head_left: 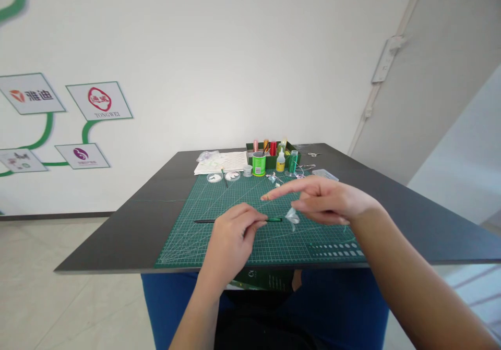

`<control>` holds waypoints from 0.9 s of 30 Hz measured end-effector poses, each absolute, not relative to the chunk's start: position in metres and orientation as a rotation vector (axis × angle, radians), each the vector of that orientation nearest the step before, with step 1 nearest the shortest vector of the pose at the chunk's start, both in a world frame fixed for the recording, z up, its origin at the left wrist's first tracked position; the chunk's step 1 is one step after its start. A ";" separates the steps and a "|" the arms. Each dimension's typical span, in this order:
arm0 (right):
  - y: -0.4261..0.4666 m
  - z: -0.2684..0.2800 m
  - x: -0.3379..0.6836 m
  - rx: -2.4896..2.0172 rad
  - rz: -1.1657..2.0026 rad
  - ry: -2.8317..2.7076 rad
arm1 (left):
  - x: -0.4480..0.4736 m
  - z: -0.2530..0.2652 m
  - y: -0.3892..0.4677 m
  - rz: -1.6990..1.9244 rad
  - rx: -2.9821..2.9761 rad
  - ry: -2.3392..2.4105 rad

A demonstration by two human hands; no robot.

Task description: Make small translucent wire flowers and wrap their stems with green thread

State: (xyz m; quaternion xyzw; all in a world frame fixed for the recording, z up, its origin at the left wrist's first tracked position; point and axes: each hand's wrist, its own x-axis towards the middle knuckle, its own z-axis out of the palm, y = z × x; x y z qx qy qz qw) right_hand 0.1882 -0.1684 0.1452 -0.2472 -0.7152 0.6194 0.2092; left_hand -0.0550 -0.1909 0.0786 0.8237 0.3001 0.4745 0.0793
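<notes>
While the left hand (236,229) pinches a dark stick (204,221), right hand (333,200), index extended, hold on pale petals (291,217) unclear

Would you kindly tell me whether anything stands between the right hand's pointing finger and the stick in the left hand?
Nothing visible stands between the pointing finger of the right hand and the stick in the left hand; the pale blue scrap shows just beyond the stick's end.
</notes>
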 end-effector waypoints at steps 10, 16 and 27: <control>-0.116 0.085 0.179 -0.717 2.063 -1.873 | -0.062 0.082 -0.200 1.547 2.436 0.984; -0.146 0.050 0.178 -0.718 2.042 -1.768 | -0.062 0.073 -0.189 1.540 2.330 1.038; -0.091 0.018 0.197 -1.092 1.277 -1.276 | -0.057 0.088 -0.139 1.535 1.925 0.927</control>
